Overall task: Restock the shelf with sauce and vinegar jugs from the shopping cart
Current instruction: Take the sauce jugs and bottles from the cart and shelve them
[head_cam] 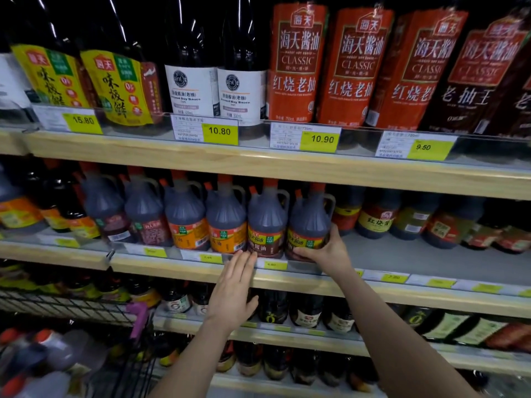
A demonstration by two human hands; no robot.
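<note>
Head view: right hand (327, 249) grips the lower front of a dark plastic sauce jug with red cap and yellow-green label (310, 222), standing upright at the right end of a jug row on the pale wooden middle shelf (287, 278). Left hand (234, 291) hovers flat, fingers spread, empty, just below the neighbouring jug (267, 222). Black wire shopping cart (66, 308) sits near left.

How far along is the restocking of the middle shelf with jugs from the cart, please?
A row of dark orange-capped sauce jugs already lines the middle wooden shelf. The right hand grips the rightmost jug; the left hand is open, flat against the shelf edge. More jugs wait in the wire cart.
</note>
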